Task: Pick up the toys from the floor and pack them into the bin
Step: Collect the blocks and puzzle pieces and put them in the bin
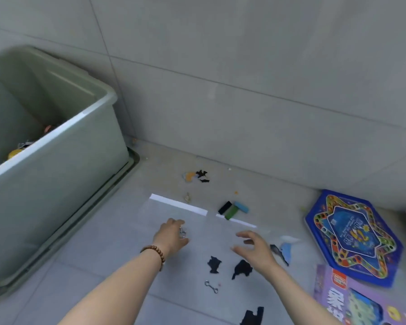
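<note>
one head-worn wide-angle view looks forward and down, close over the floor (103, 266).

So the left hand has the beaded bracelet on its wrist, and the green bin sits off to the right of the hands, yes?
Not quite. In the head view the green bin sits to the left of the hands, not the right. The left hand does wear the beaded bracelet.

The bin (56, 165) looked like smooth plastic with a soft shine on its rim. The floor (99, 249) and the wall (244, 66) were matt tiles. At 3 o'clock the star game board (352, 238) was glossy. A bracelet (155, 252) of wooden beads looked smooth, and the small clip (211, 286) was shiny metal.
</note>
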Available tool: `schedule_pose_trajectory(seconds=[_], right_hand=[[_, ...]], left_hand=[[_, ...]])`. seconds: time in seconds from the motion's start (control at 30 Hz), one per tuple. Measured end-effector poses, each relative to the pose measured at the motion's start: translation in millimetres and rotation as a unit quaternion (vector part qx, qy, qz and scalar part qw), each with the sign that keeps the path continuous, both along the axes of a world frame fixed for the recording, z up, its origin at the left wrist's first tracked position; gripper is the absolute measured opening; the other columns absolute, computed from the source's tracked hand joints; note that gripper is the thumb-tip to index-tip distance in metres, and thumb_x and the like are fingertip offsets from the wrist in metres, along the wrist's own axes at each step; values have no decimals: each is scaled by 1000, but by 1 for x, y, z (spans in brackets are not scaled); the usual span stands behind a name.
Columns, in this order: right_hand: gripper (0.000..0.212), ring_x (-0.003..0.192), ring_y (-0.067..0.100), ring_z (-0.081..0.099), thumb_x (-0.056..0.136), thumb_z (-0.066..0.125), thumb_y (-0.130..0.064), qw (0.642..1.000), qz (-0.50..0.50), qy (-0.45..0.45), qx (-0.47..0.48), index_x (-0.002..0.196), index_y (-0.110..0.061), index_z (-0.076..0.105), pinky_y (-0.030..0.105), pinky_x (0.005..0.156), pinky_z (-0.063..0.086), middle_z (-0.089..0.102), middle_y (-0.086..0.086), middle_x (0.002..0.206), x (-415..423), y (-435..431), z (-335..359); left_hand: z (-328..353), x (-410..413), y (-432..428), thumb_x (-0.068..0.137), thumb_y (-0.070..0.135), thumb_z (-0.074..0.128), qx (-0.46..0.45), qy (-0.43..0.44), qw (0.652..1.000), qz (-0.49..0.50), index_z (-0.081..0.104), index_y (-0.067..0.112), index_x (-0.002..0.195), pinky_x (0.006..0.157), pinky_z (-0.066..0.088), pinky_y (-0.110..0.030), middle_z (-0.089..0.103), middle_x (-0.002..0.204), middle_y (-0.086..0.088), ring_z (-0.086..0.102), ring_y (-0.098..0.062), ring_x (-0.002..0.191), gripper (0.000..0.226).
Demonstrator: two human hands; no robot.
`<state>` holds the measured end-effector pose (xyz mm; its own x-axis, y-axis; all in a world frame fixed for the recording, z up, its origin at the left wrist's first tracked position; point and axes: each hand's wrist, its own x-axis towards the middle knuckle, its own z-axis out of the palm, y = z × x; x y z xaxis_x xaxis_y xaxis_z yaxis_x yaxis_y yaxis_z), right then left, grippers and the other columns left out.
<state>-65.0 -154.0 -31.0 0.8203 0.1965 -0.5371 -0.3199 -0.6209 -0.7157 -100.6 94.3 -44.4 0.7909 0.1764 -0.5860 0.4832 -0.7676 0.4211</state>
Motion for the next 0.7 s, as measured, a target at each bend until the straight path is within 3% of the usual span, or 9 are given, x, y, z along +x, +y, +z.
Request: schedule_pose_trajectory(seconds=[0.17,0.3,0.47,0.6,0.7], right_hand=[[35,103,8,49,76,77,-20,998,49,27,-37,104,-23,56,4,78,39,47,-4,112,-16,-19,-30],[39,103,7,53,74,76,-21,993,87,5,-81,104,-28,53,14,94,41,50,-4,110,-29,-40,-43],[32,95,3,51,74,74,-21,986,109,-34,-123,94,-29,51,12,82,41,49,-9,103,-36,-43,-49],[32,78,4,47,72,74,-18,989,78,-28,-121,83,-28,46,16,71,39,51,-9,88,-40,-46,-53],[28,63,9,43,72,73,-10,997,19,15,-67,84,-19,49,20,65,41,50,-5,75,-37,-48,-54]], left_hand=[[-30,-8,-5,86,16,54,32,-30,999,18,54,20,115,88,43,-28,50,117,-3,44,-23,112,30],[-38,-18,-8,85,22,58,18,-40,999,11,51,22,92,77,43,-27,52,96,-2,53,-22,89,10],[-44,-26,-10,75,9,63,-55,-40,998,17,45,22,69,77,46,-33,46,81,3,48,-20,72,23],[-42,-27,-16,82,13,67,-97,-51,993,53,41,21,67,60,38,-23,53,72,3,46,-14,64,31],[-33,-26,-26,85,12,68,-262,-43,945,191,49,16,83,71,51,-24,69,81,-11,61,-18,72,19]])
